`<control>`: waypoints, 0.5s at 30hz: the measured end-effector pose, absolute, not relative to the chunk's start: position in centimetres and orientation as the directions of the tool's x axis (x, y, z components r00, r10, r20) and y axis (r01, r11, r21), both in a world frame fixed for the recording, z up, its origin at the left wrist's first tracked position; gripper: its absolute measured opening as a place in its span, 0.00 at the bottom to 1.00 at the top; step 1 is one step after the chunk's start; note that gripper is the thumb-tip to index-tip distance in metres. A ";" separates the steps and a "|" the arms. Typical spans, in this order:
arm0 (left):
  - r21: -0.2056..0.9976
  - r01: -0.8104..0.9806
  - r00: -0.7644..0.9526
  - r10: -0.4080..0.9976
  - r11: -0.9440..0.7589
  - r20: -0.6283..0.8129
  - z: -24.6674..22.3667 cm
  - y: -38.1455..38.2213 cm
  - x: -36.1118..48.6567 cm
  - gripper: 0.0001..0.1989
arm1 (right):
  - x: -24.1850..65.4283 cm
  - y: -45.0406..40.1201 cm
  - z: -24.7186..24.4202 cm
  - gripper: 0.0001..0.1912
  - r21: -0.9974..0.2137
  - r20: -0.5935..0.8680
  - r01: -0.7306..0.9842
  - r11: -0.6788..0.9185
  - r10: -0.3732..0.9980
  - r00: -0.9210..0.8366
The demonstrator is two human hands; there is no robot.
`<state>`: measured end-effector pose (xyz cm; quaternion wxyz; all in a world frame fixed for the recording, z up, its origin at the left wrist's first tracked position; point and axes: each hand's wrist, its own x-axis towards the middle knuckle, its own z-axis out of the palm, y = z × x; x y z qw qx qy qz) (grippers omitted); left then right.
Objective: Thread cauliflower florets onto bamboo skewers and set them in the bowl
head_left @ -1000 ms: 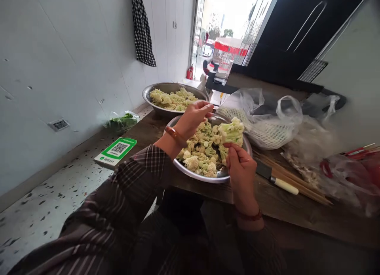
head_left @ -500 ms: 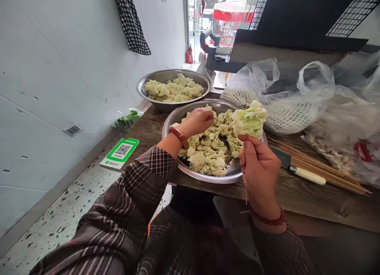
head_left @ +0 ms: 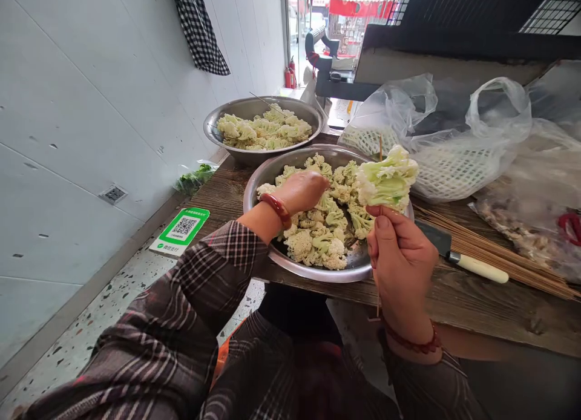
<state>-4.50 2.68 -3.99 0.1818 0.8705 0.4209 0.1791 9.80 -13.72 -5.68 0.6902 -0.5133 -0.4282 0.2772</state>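
Observation:
My right hand [head_left: 402,256] pinches a thin wooden skewer [head_left: 378,293] below its load. Several pale cauliflower pieces [head_left: 388,178] are packed on the skewer above my fingers, and its tip sticks out on top. My left hand [head_left: 304,191], with a red bangle at the wrist, is down among loose cauliflower florets [head_left: 318,241] in the nearer metal basin [head_left: 313,275]. Its fingers look curled, but the fingertips are hidden, so what they hold cannot be seen.
Behind stands a second metal basin [head_left: 213,126] with skewered cauliflower. On the right lie a knife [head_left: 481,267], a bundle of bare skewers [head_left: 508,250] and plastic bags [head_left: 458,160]. A green payment-code sign [head_left: 183,229] is at the table's left edge.
My left hand has gone slightly lower, in among the florets. The right hand with the loaded skewer has shifted a little to the right in view; the camera has also moved slightly.

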 end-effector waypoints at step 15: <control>0.977 0.117 0.379 0.917 -0.178 0.122 -1.5 1.8 -6.0 0.07 | 9.7 -13.7 -5.9 0.14 -0.942 0.318 0.072 0.327 0.805 0.501</control>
